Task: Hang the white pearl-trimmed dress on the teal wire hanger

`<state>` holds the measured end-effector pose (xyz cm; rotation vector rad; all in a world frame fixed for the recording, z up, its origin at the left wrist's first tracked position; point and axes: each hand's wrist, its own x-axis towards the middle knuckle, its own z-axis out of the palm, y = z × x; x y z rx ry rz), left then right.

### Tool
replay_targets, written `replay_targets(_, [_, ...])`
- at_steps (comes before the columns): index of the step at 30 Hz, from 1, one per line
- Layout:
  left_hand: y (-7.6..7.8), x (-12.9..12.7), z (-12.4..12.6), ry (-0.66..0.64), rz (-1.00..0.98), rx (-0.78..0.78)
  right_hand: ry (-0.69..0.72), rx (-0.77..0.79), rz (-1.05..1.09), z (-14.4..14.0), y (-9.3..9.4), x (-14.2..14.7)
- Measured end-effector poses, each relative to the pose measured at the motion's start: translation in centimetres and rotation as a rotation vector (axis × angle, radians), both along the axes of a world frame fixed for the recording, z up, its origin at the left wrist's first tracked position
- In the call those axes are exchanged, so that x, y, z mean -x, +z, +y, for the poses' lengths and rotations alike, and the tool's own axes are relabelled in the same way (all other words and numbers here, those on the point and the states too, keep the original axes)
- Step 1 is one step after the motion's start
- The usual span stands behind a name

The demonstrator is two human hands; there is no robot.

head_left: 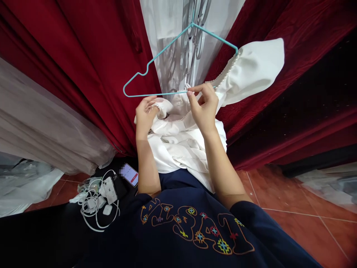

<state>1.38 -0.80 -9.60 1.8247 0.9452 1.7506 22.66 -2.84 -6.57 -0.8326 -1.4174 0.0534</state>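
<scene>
Right hand (203,106) pinching pearl-trimmed edge of white garment (184,143) at bottom bar of teal wire hanger (170,56), fingertips closed. Left hand (145,113) curled shut on bunched garment edge just below hanger. One garment shoulder already draped over hanger's right end. Red curtain (83,56) behind; phone (130,174) and white cables (95,204) lower left.

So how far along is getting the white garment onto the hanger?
One shoulder of the garment already sits over the right end of the hanger. The left hand and right hand are pinching the beaded neckline. The hanger's left end is bare, and most fabric is bunched below.
</scene>
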Motion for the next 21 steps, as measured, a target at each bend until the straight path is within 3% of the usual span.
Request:
replay_targets(2, [0.7,-3.0,-0.4,-0.098,-0.028,-0.038,0.004,-0.013,0.008,-0.2,0.1,0.4])
replay_targets(7, [2.5,-6.9,-0.9,-0.083,-0.265,-0.231,0.009,-0.013,-0.036,-1.6,0.7,0.6])
replay_targets(9, [2.8,-7.1,-1.0,-0.115,-0.316,-0.280,-0.119,-0.102,0.017,-1.7,1.2,-0.4])
replay_targets(12, [3.1,-6.6,-1.2,-0.133,-0.343,-0.311,-0.439,-0.334,0.130,-0.7,2.1,-3.3])
replay_targets(14, [3.3,-6.2,-1.3,-0.131,-0.336,-0.315,-0.511,-0.293,0.052,0.5,2.8,-5.6])
replay_targets(18, [3.6,-5.5,-1.5,-0.067,-0.279,-0.312,-0.311,0.041,-0.074,2.1,4.8,-8.9])
replay_targets(21, [3.8,-5.2,-1.5,-0.071,-0.263,-0.321,-0.190,0.049,0.014,2.6,6.5,-10.9])
